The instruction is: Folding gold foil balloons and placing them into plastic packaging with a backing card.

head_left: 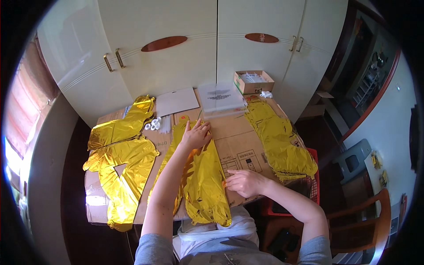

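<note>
Several flat gold foil balloons are spread over a cardboard-covered table. My left hand (pixel 195 134) lies on the upper part of the middle foil balloon (pixel 203 185), its fingers apart. At this balloon's right edge rests my right hand (pixel 245 182), palm down, with fingers loosely bent and fingertips close to the foil. I see no object held in either hand. More gold foil balloons lie on the left, one (pixel 126 170) with a triangular opening and another (pixel 121 126) above it. On the right is a stack of gold foil balloons (pixel 280 141).
Along the far side are a grey-white board (pixel 177 102), a clear plastic bag (pixel 221 98) and a small carton (pixel 254 82). White ribbon rolls (pixel 153 124) lie beside pale straws (pixel 164 124). A red basket (pixel 315 187) and wooden chair (pixel 375 221) stand right; cabinets (pixel 176 57) rise behind.
</note>
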The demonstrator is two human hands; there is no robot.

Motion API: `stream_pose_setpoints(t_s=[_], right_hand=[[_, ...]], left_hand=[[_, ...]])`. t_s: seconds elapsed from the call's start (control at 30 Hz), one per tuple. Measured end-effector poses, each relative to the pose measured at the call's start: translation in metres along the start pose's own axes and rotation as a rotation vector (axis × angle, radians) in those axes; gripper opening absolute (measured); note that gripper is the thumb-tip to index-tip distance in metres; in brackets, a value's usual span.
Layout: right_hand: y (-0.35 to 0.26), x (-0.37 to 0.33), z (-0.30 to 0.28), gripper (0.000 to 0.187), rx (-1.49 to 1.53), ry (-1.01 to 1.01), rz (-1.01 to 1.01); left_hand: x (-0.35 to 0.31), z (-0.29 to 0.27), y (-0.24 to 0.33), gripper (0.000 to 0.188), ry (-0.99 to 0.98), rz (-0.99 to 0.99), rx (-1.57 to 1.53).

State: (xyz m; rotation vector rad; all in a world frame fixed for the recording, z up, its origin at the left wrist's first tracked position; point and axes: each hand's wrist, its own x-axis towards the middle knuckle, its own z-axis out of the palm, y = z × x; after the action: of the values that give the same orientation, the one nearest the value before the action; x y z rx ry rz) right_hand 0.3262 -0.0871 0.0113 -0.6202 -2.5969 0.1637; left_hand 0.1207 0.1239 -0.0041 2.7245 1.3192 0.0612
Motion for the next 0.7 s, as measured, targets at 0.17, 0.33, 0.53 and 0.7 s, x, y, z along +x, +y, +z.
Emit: stream_pose_setpoints(t_s=[0.17, 0.33, 0.53, 0.7], right_hand=[[-0.002, -0.004, 0.005, 0.013, 0.041, 0.022, 0.029], [-0.01, -0.02, 0.004, 0.013, 0.17, 0.104, 0.144], [0.016, 0.005, 0.022, 0.038, -0.018, 0.193, 0.446], [0.036, 0.029, 0.036, 0.066, -0.185, -0.135, 0.631]], left_hand=[[-0.016, -0.001, -0.002, 0.066, 0.026, 0.005, -0.078], [-0.075, -0.017, -0.019, 0.082, 0.084, -0.056, -0.016], [-0.167, -0.012, -0.021, 0.088, 0.041, -0.167, 0.009], [-0.192, -0.011, 0.001, 0.083, 0.039, -0.127, -0.041]])
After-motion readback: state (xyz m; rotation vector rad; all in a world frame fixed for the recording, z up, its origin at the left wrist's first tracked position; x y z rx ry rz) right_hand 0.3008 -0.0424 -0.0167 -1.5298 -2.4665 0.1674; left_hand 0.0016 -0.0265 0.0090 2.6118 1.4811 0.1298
